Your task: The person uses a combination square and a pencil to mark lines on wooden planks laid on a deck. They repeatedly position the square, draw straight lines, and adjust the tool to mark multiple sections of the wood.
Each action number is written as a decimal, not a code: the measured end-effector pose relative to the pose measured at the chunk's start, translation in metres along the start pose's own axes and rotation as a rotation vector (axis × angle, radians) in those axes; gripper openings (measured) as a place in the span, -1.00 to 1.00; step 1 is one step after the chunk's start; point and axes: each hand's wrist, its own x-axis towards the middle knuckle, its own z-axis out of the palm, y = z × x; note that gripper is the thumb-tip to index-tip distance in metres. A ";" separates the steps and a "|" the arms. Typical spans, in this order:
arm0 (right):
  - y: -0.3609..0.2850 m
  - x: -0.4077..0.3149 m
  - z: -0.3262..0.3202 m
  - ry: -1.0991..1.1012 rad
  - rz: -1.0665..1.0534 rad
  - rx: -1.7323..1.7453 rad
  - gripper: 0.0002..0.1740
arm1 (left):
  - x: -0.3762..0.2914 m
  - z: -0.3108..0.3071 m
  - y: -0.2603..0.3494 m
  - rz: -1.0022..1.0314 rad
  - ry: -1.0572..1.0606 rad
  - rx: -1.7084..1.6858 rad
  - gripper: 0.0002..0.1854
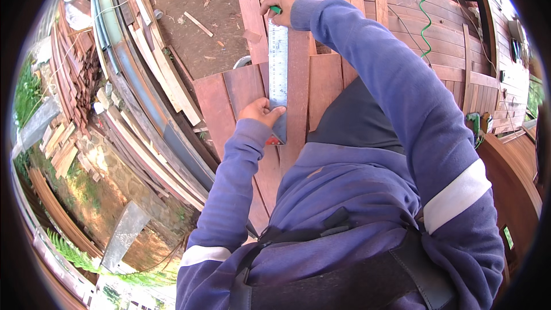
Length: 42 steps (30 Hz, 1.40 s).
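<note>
A metal ruler with graduated markings lies lengthwise along reddish wooden boards. Its lower end has a darker metal section with a red part, possibly the head of a square. My left hand grips this lower end, thumb on top. At the ruler's far end is my right hand, its fingers closed around a small green object, perhaps a marker or pencil; its tip is hidden. A small piece of wood rests on the boards left of the ruler.
Long planks and metal beams lie at left, near stacked reddish boards. Bare soil shows beyond the boards. A green coiled hose crosses the wooden decking at upper right; a green power tool is at far right.
</note>
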 end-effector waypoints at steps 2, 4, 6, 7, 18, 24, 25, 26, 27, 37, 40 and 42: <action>0.004 -0.003 0.003 0.127 0.040 0.238 -0.59 | 0.002 0.001 0.000 -0.012 -0.006 -0.036 -0.59; 0.006 -0.006 0.005 0.186 0.180 0.395 -0.59 | 0.002 0.001 0.000 -0.001 0.005 -0.025 -0.58; 0.007 -0.018 0.010 0.413 0.168 0.457 -0.59 | 0.000 0.001 0.002 0.024 0.043 0.033 -0.58; 0.007 -0.027 0.010 0.500 0.203 0.494 -0.58 | -0.001 0.000 0.003 0.038 0.048 0.024 -0.57; -0.025 -0.121 0.041 0.493 0.155 0.304 -0.68 | 0.000 -0.001 0.006 0.005 0.034 0.058 -0.51; -0.031 -0.113 0.043 0.522 0.142 0.255 -0.71 | 0.001 0.001 0.000 0.044 0.058 0.054 -0.47; -0.031 -0.112 0.043 0.540 0.134 0.243 -0.72 | 0.001 0.001 0.000 0.047 0.066 0.073 -0.47; -0.031 -0.111 0.044 0.559 0.127 0.230 -0.73 | 0.001 0.001 0.000 0.051 0.075 0.089 -0.46; -0.030 -0.110 0.044 0.545 0.143 0.214 -0.74 | 0.001 0.001 0.001 0.057 0.084 0.104 -0.45; -0.036 -0.104 0.047 0.543 0.169 0.171 -0.78 | 0.001 -0.004 0.007 -0.007 0.012 0.117 -0.46; -0.039 -0.105 0.043 0.471 0.233 0.181 -0.79 | 0.001 0.000 0.003 0.048 0.062 0.075 -0.45; -0.041 -0.108 0.043 0.435 0.250 0.146 -0.78 | 0.002 0.001 0.002 0.048 0.076 0.096 -0.44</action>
